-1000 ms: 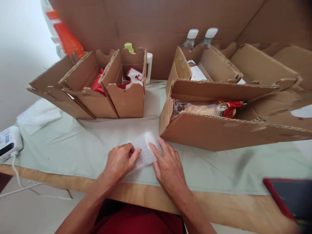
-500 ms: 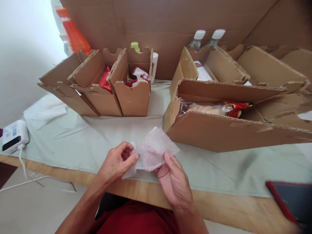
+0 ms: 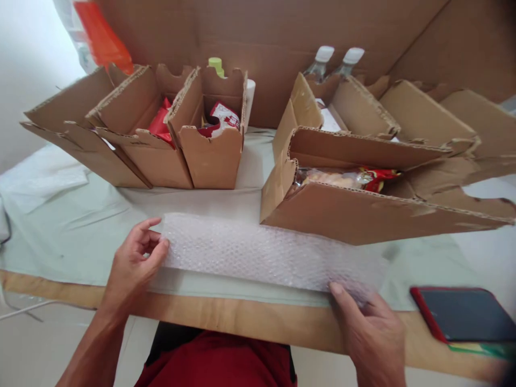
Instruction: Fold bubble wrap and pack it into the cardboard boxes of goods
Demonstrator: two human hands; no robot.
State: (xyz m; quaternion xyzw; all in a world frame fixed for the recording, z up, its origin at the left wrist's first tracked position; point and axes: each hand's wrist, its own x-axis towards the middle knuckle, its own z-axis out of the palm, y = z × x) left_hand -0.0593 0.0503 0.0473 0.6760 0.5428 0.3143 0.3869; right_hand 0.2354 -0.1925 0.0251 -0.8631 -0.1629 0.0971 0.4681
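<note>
A long strip of clear bubble wrap (image 3: 262, 252) is stretched out flat just above the pale green cloth (image 3: 80, 236), near the table's front edge. My left hand (image 3: 135, 263) pinches its left end between thumb and fingers. At the opposite end, my right hand (image 3: 371, 333) grips the strip with the thumb on top. The strip runs along the front of a long cardboard box (image 3: 363, 215) that holds snack packets.
Several open cardboard boxes (image 3: 209, 156) with red packets stand at the back left, more boxes (image 3: 363, 107) and two white-capped bottles (image 3: 334, 62) at the back right. A phone in a red case (image 3: 463, 314) lies at the front right. An orange-labelled bottle (image 3: 100, 37) stands far left.
The folded bubble wrap was lifted off the cloth and pulled out into a long strip. My hands moved apart, left hand leftward, right hand rightward. The view shifted left; the white device is out of sight.
</note>
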